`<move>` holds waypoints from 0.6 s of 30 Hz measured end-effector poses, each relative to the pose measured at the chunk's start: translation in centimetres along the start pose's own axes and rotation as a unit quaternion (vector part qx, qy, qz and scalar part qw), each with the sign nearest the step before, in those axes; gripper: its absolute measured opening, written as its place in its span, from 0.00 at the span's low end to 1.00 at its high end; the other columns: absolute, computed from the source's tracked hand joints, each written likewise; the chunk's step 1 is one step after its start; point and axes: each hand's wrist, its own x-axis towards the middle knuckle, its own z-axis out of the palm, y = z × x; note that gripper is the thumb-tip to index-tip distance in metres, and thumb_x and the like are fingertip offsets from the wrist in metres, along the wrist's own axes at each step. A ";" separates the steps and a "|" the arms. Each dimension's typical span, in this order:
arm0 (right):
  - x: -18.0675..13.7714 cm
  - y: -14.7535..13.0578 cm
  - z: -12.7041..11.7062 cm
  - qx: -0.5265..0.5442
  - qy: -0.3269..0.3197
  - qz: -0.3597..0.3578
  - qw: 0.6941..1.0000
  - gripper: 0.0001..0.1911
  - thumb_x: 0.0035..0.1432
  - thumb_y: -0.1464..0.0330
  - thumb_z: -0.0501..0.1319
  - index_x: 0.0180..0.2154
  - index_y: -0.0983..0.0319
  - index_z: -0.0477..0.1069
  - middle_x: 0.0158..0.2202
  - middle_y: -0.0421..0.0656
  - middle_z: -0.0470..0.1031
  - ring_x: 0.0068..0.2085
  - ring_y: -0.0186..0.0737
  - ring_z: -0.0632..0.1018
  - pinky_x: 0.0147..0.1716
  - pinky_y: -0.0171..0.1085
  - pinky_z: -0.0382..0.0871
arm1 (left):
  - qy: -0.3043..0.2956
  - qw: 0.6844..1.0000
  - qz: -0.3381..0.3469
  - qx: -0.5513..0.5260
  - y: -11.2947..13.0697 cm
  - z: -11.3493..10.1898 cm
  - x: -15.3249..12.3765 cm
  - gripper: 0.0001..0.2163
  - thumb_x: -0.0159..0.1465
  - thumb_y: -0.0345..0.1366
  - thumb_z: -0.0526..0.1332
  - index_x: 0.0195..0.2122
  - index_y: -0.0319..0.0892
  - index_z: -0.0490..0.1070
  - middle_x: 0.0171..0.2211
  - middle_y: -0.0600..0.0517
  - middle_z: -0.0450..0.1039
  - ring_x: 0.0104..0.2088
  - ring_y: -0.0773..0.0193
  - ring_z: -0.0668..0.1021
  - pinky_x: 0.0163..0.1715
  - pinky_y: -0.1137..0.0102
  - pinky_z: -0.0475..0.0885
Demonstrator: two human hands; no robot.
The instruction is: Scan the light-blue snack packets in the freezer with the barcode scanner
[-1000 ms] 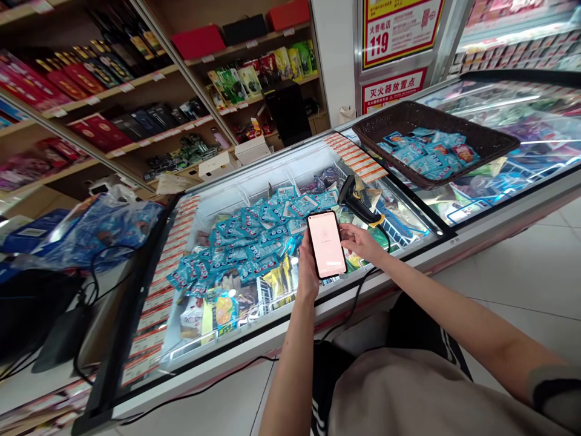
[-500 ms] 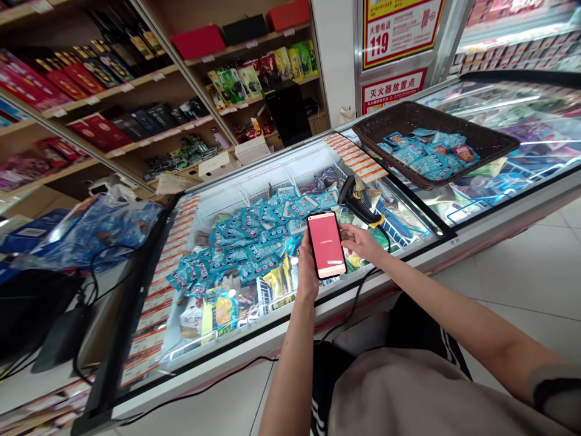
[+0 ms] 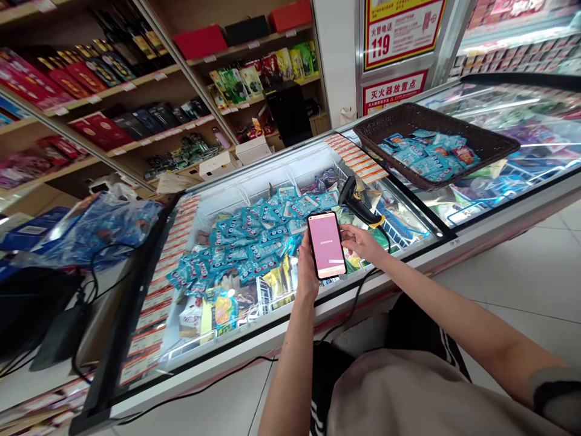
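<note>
A smartphone (image 3: 327,245) stands upright in front of me, its screen pink with a line of pale text too small to read. My left hand (image 3: 307,275) is wrapped round its left edge, thumb along the side. At the right edge, the fingers of my right hand (image 3: 364,244) are bent against the phone. Just beyond my right hand, a black and yellow barcode scanner (image 3: 358,203) lies on the glass top of a chest freezer (image 3: 245,356). Many small blue packets (image 3: 249,233) are spread over the glass to the left.
A dark woven basket (image 3: 497,145) holding more blue packets sits at the far right. Black cable (image 3: 195,395) runs along the freezer's front. To the left is a plastic bag (image 3: 113,224) of blue packets. Shelves (image 3: 131,88) of boxes and bottles stand behind.
The phone screen has turned from red to a paler pink. Both hands and the phone have stayed in place.
</note>
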 end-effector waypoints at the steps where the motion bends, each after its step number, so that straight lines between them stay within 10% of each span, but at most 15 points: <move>1: 0.0 -0.1 0.0 0.001 0.001 0.002 1.000 0.27 0.49 0.67 0.60 0.53 0.63 0.64 0.40 0.44 0.73 0.31 0.35 0.71 0.23 0.33 0.66 | 0.001 1.000 0.000 0.001 0.0 0.0 0.0 0.30 0.64 0.59 0.49 0.64 0.55 0.58 0.68 0.56 0.55 0.67 0.56 0.59 0.64 0.62 0.58; 18: -0.1 -0.5 0.0 0.007 0.007 0.015 1.000 0.29 0.48 0.66 0.61 0.54 0.63 0.65 0.41 0.44 0.74 0.32 0.34 0.72 0.25 0.34 0.67 | 0.017 1.000 -0.001 -0.009 -0.2 0.0 0.4 0.30 0.63 0.59 0.51 0.63 0.52 0.61 0.66 0.54 0.58 0.67 0.55 0.60 0.64 0.62 0.58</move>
